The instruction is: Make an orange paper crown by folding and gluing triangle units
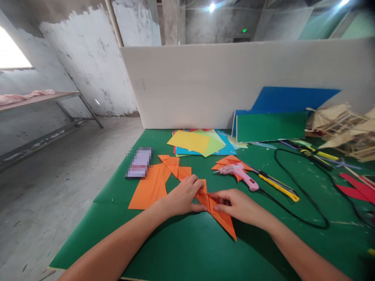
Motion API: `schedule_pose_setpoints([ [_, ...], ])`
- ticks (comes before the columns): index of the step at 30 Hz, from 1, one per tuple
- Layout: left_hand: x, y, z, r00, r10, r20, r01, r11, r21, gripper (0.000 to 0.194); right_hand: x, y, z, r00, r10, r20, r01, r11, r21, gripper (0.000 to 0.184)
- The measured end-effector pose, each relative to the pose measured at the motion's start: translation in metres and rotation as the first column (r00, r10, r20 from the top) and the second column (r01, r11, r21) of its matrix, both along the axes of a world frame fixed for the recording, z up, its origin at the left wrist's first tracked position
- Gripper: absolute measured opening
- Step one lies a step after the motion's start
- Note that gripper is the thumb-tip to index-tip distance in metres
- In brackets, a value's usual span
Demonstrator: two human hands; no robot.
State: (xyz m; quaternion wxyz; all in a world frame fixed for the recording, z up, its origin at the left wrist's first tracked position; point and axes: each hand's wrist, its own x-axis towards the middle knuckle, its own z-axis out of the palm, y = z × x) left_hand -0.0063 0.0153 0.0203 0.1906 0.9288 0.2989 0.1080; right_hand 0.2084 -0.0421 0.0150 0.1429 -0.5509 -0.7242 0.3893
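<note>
A folded piece of orange paper (225, 224) lies slantwise on the green table, its pointed end toward me. My left hand (187, 195) presses on its upper left part, fingers curled and thumb along the near edge. From the other side my right hand (236, 203) grips the paper between thumb and fingers near the middle crease. Beyond my left hand are more folded orange pieces (170, 164) and a larger creased orange sheet (140, 195). Part of the held paper is hidden under my fingers.
A pink glue gun (238, 171) rests on orange folded paper, beside a yellow utility knife (278, 187). Its black cable (295, 214) loops right. Coloured sheets (189, 141) lie at the back, a phone (139, 164) at left. Green board (271, 127) and wooden-stick models (345, 128) stand back right.
</note>
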Motion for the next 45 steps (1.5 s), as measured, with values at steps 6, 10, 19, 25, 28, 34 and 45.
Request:
schedule_pose_setpoints([
  [6, 0.0, 0.0, -0.002, 1.0, 0.001, 0.005, -0.001, 1.0, -0.018, 0.045, -0.003, -0.002, 0.002, 1.0, -0.006, 0.002, 0.006, 1.0, 0.028, 0.045],
  [10, 0.0, 0.0, -0.001, 1.0, 0.003, 0.008, -0.002, 1.0, -0.025, 0.045, -0.004, -0.003, 0.003, 1.0, -0.005, -0.005, 0.005, 1.0, 0.029, 0.045],
  [19, 0.0, -0.001, 0.001, 0.999, -0.03, -0.023, 0.03, 1.0, 0.007, 0.035, -0.008, -0.005, 0.011, 1.0, -0.006, -0.005, 0.007, 0.998, 0.067, 0.027],
  [25, -0.002, 0.0, -0.002, 0.999, -0.037, -0.003, 0.037, 0.999, 0.004, 0.032, -0.014, -0.006, 0.01, 0.995, -0.047, 0.086, 0.034, 0.988, 0.149, 0.032],
  [28, -0.003, 0.001, 0.001, 0.999, -0.045, 0.006, 0.045, 0.999, -0.023, 0.033, -0.015, -0.006, 0.008, 0.994, -0.042, 0.105, 0.023, 0.984, 0.178, 0.046],
  [34, -0.008, 0.006, 0.01, 0.998, -0.064, 0.025, 0.066, 0.994, -0.085, 0.017, -0.014, -0.005, 0.005, 0.991, 0.039, 0.128, -0.067, 0.972, 0.225, 0.031],
  [45, -0.009, 0.012, 0.009, 0.995, -0.066, 0.08, 0.075, 0.991, -0.114, 0.017, -0.013, -0.005, 0.008, 0.967, 0.087, 0.238, -0.149, 0.956, 0.254, 0.03],
])
